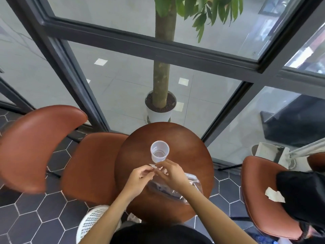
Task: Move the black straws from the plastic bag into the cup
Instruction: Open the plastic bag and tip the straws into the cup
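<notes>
Nearest the camera, two bare forearms reach forward over a small round counter of dark reddish-brown wood with a smooth, faintly glossy top. Both hands meet above its middle, at the near mouth of a clear, crinkled plastic bag that lies on the counter and trails off to the right under the right forearm. The left hand has its grip closed in a pinch, thumb against curled fingers, on a thin edge of the film. The right hand likewise pinches the bag's edge, its fingers bent down over the opening. Inside the bag, dark shapes that look like the black straws show through the plastic beneath the hands; their number cannot be told.

Just beyond the fingertips stands the cup, upright, translucent and tapered, with a round rim and nothing visible inside it.

Rust-brown padded chairs with smooth curved backs flank the counter on a floor of dark hexagonal tiles. Farther off, a white pot holds a tree with a mottled green trunk, set against dark-framed glass panels.
</notes>
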